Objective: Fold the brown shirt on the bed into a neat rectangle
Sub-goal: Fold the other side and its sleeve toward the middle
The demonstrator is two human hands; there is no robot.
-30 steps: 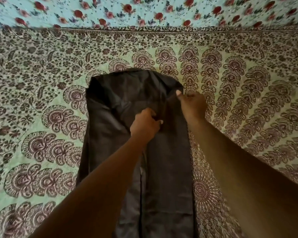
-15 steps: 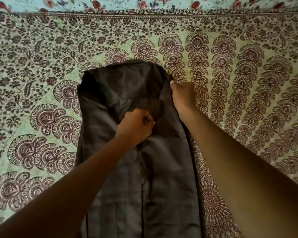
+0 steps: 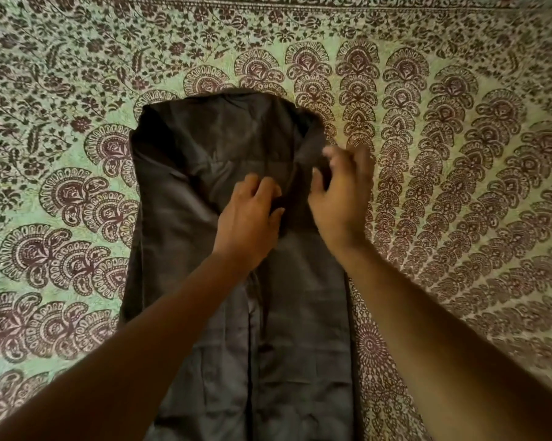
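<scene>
Patterned bedspread (image 3: 77, 218), green with maroon paisley fans, carries the brown shirt (image 3: 188, 249) lengthwise down its middle, hem running off the near edge.

I read my left hand (image 3: 247, 218) as curled, pinching a ridge of cloth at mid-chest; my right hand (image 3: 341, 198) hovers blurred with fingers spread, holding nothing I can see. The thin, smooth, creased fabric may slide, so the folded-in sides could spring open or the collar end skew.
</scene>
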